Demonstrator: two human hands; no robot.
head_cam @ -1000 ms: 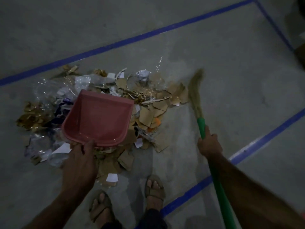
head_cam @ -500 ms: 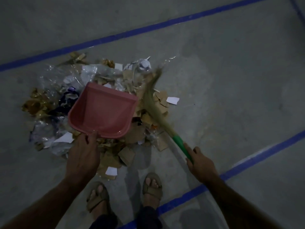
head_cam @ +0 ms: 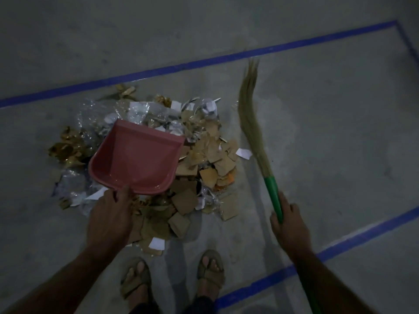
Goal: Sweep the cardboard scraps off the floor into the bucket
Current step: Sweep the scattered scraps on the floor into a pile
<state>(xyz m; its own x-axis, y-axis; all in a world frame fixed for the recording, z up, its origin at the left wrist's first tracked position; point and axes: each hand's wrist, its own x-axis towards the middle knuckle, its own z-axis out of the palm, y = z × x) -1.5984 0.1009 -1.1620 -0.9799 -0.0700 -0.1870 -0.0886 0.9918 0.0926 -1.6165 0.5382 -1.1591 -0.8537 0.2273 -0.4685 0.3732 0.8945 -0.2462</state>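
Torn brown cardboard scraps (head_cam: pixel 205 164) heaped on floor, seemingly mixed with plastic

Heap of torn brown cardboard scraps (head_cam: pixel 205 159) and clear plastic wrap blocking centre floor, pink plastic dustpan (head_cam: pixel 136 158) over its left half; bare grey concrete floor (head_cam: pixel 328 132) open right of straw broom with green handle (head_cam: pixel 254 130)

Left hand (head_cam: pixel 111 214), right hand (head_cam: pixel 289 225): bare, no gloves, rings or watch visible. Both forearms bare to frame edge; no sleeves in view. Feet in open-toe sandals, left sandal (head_cam: pixel 136 282), right sandal (head_cam: pixel 210 271): tan or khaki, broad strap across instep, narrower band near toes, toes exposed. Dark trouser hems (head_cam: pixel 199 304) above ankles at bottom edge; colour indistinct in dim light.
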